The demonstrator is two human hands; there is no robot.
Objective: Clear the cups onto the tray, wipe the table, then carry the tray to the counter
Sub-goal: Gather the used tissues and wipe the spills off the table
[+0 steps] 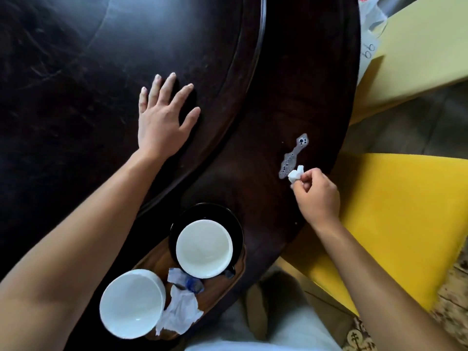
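Note:
Two white cups stand on a brown wooden tray (220, 282) at the near table edge. One cup (204, 248) sits on a black saucer (235, 224); the other cup (131, 302) is at the tray's left end. A crumpled tissue (181, 312) lies between them. My right hand (316, 196) pinches a small white tissue wad (295, 175) at the near end of a foamy spill (293, 155) on the dark round table (266, 117). My left hand (164, 115) rests flat, fingers spread, on the table's raised inner disc (76, 84).
Yellow seat cushions lie to the right of the table, one bright (400, 219), one pale (417, 51). A plastic bag and paper (372, 19) sit at the top right. A patterned rug (453, 307) shows at the lower right.

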